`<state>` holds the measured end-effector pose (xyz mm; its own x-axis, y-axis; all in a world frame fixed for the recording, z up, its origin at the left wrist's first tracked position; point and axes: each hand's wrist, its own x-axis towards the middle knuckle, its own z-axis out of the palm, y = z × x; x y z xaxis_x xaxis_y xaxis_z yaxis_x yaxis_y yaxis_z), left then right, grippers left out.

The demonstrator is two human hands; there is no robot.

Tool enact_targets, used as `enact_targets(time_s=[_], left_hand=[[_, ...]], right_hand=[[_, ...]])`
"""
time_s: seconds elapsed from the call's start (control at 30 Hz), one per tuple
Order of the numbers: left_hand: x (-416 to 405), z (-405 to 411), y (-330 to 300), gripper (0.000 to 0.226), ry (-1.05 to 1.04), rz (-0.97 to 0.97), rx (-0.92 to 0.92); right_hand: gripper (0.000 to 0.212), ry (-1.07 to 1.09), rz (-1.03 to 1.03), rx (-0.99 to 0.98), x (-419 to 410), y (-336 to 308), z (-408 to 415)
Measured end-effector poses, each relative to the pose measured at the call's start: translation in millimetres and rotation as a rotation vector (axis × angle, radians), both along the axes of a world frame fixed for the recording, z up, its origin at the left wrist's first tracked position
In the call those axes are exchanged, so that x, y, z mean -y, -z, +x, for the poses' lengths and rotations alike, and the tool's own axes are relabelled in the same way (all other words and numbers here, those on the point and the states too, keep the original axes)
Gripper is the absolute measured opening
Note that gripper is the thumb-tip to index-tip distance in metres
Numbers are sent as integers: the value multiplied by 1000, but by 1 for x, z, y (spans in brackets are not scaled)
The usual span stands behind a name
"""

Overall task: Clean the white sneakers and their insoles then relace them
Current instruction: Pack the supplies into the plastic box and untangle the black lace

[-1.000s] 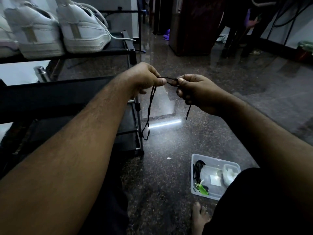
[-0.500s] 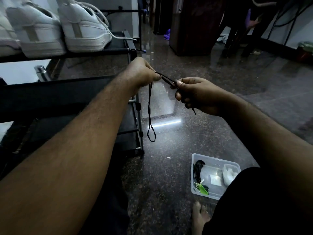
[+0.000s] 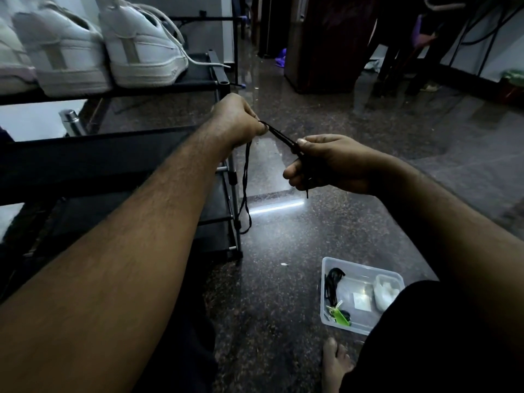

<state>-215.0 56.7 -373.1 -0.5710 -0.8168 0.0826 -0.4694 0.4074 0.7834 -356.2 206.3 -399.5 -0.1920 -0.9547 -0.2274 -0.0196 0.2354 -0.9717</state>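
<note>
A thin black shoelace (image 3: 246, 182) is stretched between my hands above the dark floor. My left hand (image 3: 238, 120) pinches it at the upper end, and a long loop hangs down from there. My right hand (image 3: 329, 163) grips the lace lower and to the right, a short end sticking out below the fist. Two white sneakers (image 3: 141, 49) stand heel-out on the top shelf of a black shoe rack (image 3: 158, 87) at the upper left, one with a white lace trailing off the shelf.
A clear plastic box (image 3: 326, 282) lies on the floor at the lower right, holding another black lace, a green item and a small white container. My bare foot (image 3: 336, 364) is beside it. A steel bottle (image 3: 69, 121) stands behind the rack. Dark furniture stands at the back.
My left hand has risen and my right hand has dropped and moved right, so the lace between them is now longer and slanted. The hanging loop swings a little.
</note>
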Motion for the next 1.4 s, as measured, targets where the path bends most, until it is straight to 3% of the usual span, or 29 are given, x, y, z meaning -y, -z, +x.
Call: enact_targets(time_s=[0.23,0.37,0.53,0.63,0.73,0.83,1.0,1.17,1.3,1.4], left_hand=[[8,-1,4,22,-121,-78,87],[11,-3,10,31,-132,-156,270],[8,0,14,29,-162,-275,508],[5,3,11,48,96,-250,690],[-7,4,7,55,499,45,516],[-17,-3,7,28,671,236,315],[-10,-6,7,27,564,238,272],[-5,-7,10,31,519,224,207],[-5,-4,9,32,521,212,192],[-10,-3,6,45,519,219,181]], right_hand=[[16,10,-5,-92,2,3,-5],[13,39,-33,-102,6,9,-12],[15,102,-29,-345,7,13,-17],[14,109,-53,-471,6,13,-17],[13,62,-84,-558,5,9,-11],[17,117,-135,-528,8,1,1],[29,273,-214,-613,9,-6,5],[13,288,-217,-526,9,-1,-4],[13,312,-224,-471,7,2,-11],[11,332,-248,-461,6,2,-12]])
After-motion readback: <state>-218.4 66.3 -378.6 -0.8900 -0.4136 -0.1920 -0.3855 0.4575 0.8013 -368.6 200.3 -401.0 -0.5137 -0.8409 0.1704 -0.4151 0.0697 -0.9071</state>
